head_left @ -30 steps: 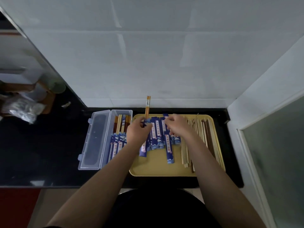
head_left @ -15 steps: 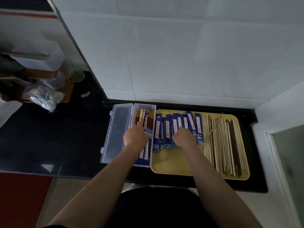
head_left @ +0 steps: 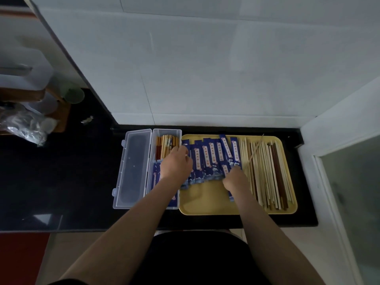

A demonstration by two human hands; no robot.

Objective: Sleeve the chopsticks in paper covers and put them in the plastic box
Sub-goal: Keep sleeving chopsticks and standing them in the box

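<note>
Black counter (head_left: 61,182): bore all items. Yellow tray (head_left: 205,204): held blue paper covers (head_left: 207,159) beside bare chopsticks (head_left: 269,171), handy for sleeving. Plastic box (head_left: 164,134), lid open: received sleeved pairs. Left hand (head_left: 175,163): at the box's edge; grip indiscernible. Right hand (head_left: 236,178): over covers; grip indiscernible.

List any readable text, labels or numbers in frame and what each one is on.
None can be read.
Blue paper covers on the yellow tray: each has a light strip of printed characters, too small and blurred to read.
Clear plastic box, bare chopsticks: no markings visible.
</note>
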